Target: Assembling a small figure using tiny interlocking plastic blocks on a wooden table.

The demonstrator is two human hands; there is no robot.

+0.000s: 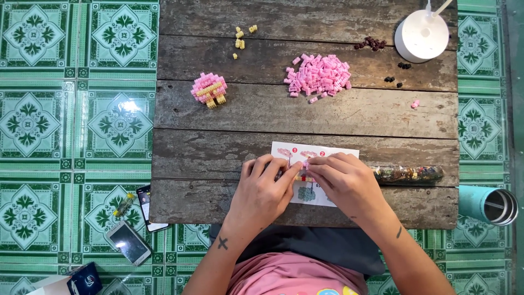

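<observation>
Both hands, the left hand (263,188) and right hand (344,183), pinch a tiny brick piece (303,176) together over the instruction sheet (314,153) near the desk's (218,153) front edge (light, rigid, likely easy to drop; best gripped by its sides), with open boards beyond the sheet.

Up on the wooden table (218,158) a pile of pink bricks (319,75) lies near a white round container (421,35), with dark beads (371,43) scattered between them. A small pink and yellow built model (208,89) sits apart to one side. Down on the green tiled floor (49,125) two phones (129,242) lie just beside the table.
</observation>
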